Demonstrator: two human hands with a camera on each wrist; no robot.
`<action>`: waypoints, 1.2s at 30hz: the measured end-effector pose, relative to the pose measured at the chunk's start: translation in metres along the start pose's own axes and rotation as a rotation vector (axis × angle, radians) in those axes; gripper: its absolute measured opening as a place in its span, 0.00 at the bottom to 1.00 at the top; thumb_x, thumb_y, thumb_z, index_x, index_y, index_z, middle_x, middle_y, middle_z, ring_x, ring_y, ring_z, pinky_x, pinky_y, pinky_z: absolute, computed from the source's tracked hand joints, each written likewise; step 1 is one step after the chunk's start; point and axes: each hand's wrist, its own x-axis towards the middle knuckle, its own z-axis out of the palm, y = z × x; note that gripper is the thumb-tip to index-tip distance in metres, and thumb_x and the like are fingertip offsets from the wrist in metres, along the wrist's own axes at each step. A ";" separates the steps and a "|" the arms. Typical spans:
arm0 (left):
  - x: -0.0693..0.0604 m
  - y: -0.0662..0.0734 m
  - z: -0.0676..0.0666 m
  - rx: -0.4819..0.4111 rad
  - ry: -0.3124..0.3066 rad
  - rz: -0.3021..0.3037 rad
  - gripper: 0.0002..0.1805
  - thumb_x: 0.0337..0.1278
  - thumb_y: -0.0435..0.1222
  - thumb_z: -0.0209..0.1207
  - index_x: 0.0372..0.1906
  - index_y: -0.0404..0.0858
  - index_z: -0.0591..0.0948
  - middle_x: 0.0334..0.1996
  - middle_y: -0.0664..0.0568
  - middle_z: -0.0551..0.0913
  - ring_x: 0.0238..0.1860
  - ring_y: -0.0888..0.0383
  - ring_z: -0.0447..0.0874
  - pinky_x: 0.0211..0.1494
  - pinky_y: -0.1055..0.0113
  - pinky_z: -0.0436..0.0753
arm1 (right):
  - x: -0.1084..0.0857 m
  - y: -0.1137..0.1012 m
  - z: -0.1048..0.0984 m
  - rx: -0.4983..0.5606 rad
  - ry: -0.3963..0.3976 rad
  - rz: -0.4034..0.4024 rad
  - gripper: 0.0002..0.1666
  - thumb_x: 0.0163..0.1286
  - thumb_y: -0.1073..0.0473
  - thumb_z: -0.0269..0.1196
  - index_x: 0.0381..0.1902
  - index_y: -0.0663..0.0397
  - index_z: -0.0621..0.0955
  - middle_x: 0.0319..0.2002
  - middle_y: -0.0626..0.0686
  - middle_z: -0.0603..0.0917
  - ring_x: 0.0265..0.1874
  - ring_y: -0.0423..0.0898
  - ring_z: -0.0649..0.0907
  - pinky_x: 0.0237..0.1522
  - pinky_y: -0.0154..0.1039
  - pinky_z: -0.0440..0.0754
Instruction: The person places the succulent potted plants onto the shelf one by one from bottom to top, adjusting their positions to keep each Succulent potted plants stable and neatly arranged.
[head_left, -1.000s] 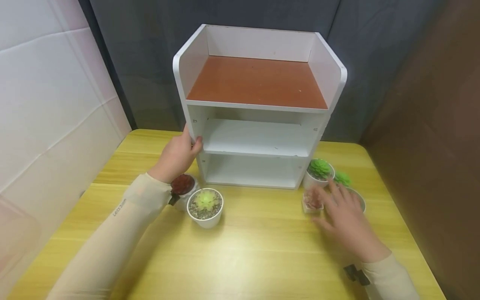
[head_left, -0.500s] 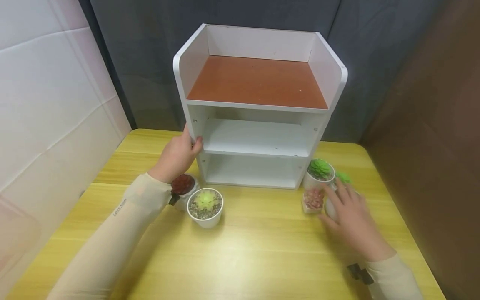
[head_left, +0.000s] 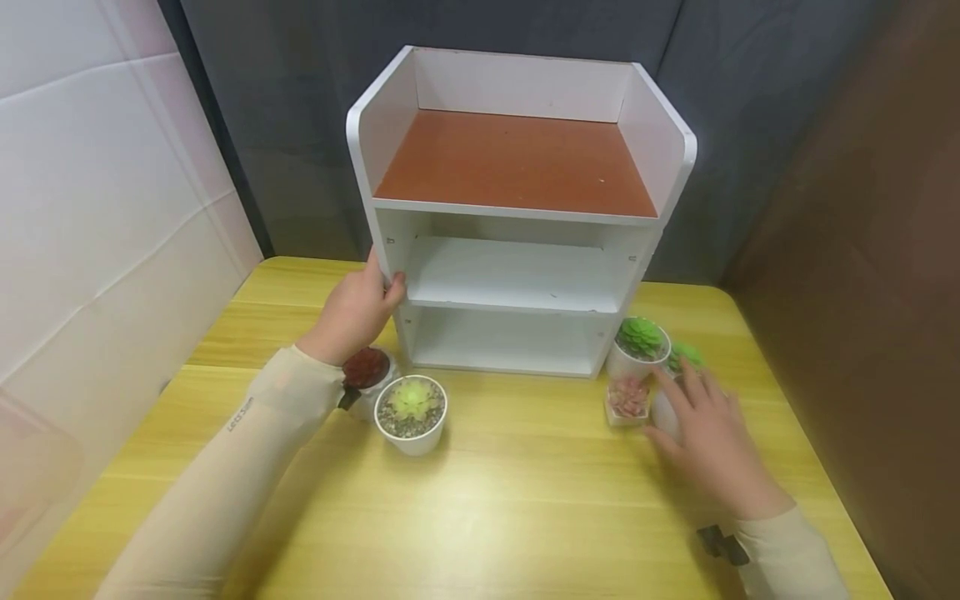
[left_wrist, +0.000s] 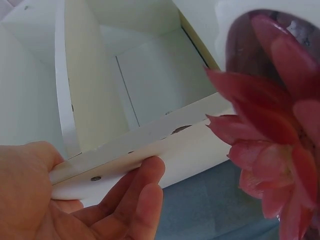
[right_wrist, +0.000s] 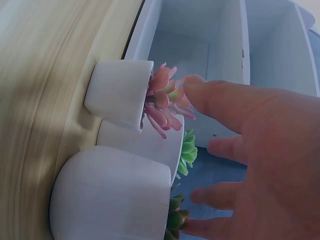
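My left hand [head_left: 352, 312] grips the left side panel of a white shelf unit [head_left: 517, 162], thumb at the front edge and fingers along the outer face. In the left wrist view a red succulent [left_wrist: 272, 150] is close to that hand. My right hand [head_left: 716, 442], its fingers spread, is over a rounded white pot [head_left: 665, 417] with a green succulent [head_left: 684, 357], partly hiding it. Beside it stand a pink succulent [head_left: 628, 398] in a small square pot [right_wrist: 117, 92] and a green succulent in a white pot [head_left: 637, 350]. The right thumb is close to the pink leaves; contact is unclear.
A yellow-green succulent in a white pot [head_left: 411, 417] stands before the shelf's left front corner, next to the dark red one. All stand on a yellow wood-grain table [head_left: 480, 517]. A dark curtain [head_left: 300, 167] hangs behind, a brown one [head_left: 847, 250] at right.
My right hand has shifted slightly right, off the pink succulent, which now shows fully. The rounded pot appears more upright. My left hand has stayed on the shelf panel.
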 end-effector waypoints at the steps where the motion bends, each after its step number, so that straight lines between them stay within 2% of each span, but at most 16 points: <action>1: 0.000 0.000 0.000 0.004 0.005 0.005 0.35 0.85 0.44 0.49 0.84 0.37 0.51 0.44 0.34 0.86 0.30 0.45 0.81 0.28 0.54 0.78 | 0.000 0.000 0.000 0.003 -0.004 0.006 0.53 0.71 0.46 0.75 0.85 0.56 0.63 0.80 0.78 0.57 0.73 0.84 0.61 0.64 0.88 0.57; 4: 0.000 0.001 0.000 0.017 0.018 0.017 0.34 0.85 0.43 0.49 0.83 0.36 0.53 0.39 0.36 0.86 0.29 0.46 0.81 0.28 0.54 0.77 | -0.001 0.000 0.000 0.011 -0.019 0.023 0.52 0.73 0.46 0.74 0.85 0.55 0.63 0.80 0.79 0.57 0.73 0.84 0.61 0.63 0.89 0.57; 14: 0.000 0.000 0.000 0.024 0.023 0.037 0.33 0.86 0.44 0.48 0.82 0.35 0.54 0.41 0.34 0.86 0.32 0.44 0.82 0.31 0.52 0.78 | -0.001 0.003 0.001 0.010 -0.036 0.033 0.51 0.74 0.46 0.73 0.84 0.59 0.64 0.79 0.80 0.58 0.73 0.85 0.61 0.63 0.88 0.59; 25: 0.000 0.001 0.001 0.035 0.015 0.034 0.33 0.86 0.45 0.48 0.82 0.34 0.54 0.41 0.34 0.86 0.32 0.44 0.82 0.31 0.53 0.78 | -0.002 0.005 0.002 -0.002 -0.067 0.050 0.47 0.75 0.46 0.72 0.80 0.64 0.69 0.78 0.81 0.59 0.73 0.85 0.61 0.65 0.85 0.61; 36: -0.001 0.001 0.001 0.023 0.008 0.036 0.34 0.86 0.44 0.48 0.83 0.34 0.53 0.42 0.33 0.86 0.31 0.45 0.82 0.31 0.53 0.78 | -0.004 0.013 0.005 0.014 -0.032 0.041 0.42 0.74 0.50 0.73 0.77 0.64 0.73 0.77 0.82 0.60 0.71 0.86 0.62 0.64 0.86 0.60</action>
